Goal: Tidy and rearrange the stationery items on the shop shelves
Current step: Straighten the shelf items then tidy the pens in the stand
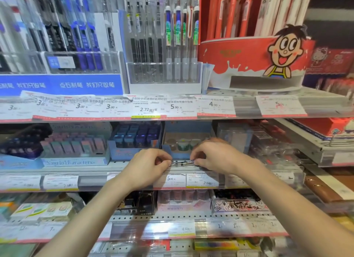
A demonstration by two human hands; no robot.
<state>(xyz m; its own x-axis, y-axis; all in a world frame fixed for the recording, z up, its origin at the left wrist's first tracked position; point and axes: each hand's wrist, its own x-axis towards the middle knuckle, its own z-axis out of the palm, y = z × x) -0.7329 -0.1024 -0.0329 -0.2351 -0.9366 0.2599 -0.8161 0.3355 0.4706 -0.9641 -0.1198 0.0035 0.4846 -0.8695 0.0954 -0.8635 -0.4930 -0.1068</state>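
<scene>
Place: a stationery shop, seen close up at a display rack.
Shelving: tiered metal shelves (191, 167) with perforated decks, each fronted by a clear plastic strip.
Price tags: paper price labels (147, 105) slotted along every strip, printed with figures such as 3.00, 2.72, 5.90 and 4.00 beside Chinese text.
Stock at 12 o'clock: packaged pens (180, 32) standing upright in a clear holder (164, 72).
Stock at 10 o'clock: rows of carded pens above a blue printed banner (61, 84).
Stock at 2 o'clock: a red cardboard display stand (239, 53) with a cartoon child.
Middle tier: open cartons of small boxed goods (134, 138).
Lower tiers: more boxed items, blurred.
</scene>
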